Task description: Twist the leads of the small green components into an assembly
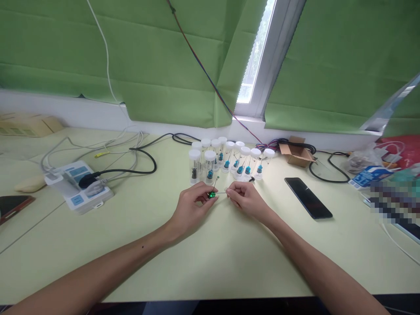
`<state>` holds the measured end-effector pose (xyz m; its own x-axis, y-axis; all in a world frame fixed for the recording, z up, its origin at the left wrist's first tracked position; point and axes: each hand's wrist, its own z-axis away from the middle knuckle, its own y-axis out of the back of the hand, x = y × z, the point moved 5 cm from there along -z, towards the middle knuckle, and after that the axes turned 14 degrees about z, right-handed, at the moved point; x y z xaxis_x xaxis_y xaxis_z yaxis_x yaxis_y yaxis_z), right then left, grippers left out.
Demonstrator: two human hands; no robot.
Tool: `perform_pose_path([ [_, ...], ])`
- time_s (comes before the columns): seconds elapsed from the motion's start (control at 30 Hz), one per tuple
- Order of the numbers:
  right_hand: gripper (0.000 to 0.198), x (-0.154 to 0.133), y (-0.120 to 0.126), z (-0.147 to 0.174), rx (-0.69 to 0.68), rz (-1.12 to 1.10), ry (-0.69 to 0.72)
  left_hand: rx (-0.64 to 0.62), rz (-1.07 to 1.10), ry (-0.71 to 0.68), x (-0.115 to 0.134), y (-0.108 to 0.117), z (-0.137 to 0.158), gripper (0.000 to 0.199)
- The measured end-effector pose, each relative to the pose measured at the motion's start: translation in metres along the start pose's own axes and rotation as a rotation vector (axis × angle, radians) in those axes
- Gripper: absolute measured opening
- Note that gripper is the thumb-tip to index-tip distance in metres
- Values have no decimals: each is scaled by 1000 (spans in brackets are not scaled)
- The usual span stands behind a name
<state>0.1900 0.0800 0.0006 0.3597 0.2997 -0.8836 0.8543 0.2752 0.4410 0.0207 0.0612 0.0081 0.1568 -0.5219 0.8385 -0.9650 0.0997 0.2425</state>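
Between the fingertips of my left hand [193, 203] is a small shiny green part [212, 194] with a thin wire stem rising from it. My right hand [246, 199] pinches a slim screwdriver-like tool [222, 193]; its thin metal shaft points left at the green part, and a black end shows behind the hand. Whether the tip touches the part is too small to tell. Just beyond both hands stand several clear tubes [210, 168] with white caps. Most contain a small blue piece on a thin stem, and one at the left holds a dark piece.
On the left lies a white power strip [80, 186] with tangled cables. A small open cardboard box [298, 153] sits at the back right, with a black phone [307, 197] in front of it. A blue-and-white packet [370, 176] and plastic bags are at the far right.
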Motion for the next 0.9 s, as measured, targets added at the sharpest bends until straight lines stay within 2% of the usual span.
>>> perform_pose_path([
  [0.17, 35, 9, -6, 0, -83, -187, -137, -10, -24, 7, -1, -1, 2, 8],
  [0.37, 38, 15, -10, 2, -134, -301, -245, -19, -50, 7, -2, -2, 2, 7],
  [0.9, 44, 19, -13, 2, -169, -371, -294, -46, -110, -51, -2, -3, 4, 9],
])
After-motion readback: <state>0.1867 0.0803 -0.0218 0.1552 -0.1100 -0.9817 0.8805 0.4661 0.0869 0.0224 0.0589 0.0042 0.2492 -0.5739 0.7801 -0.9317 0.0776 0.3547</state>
